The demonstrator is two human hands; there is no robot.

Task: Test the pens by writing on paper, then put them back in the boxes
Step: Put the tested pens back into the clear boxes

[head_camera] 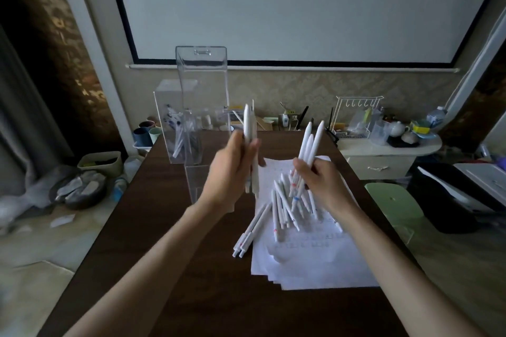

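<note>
Bare table [169,268] at lower left and bottom of the frame, open for a hand to pass. Centre right blocked: pile of white pens [284,208] lay across the paper sheets [309,262]. Upper centre crowded: tall clear box [202,84] stood upright just left of the left hand [232,172], second clear box [171,128] behind it at the table's far left corner. Both hands held pens upright over the pile; narrow gap between left hand and right hand [320,183]. Far edge behind cluttered.
</note>
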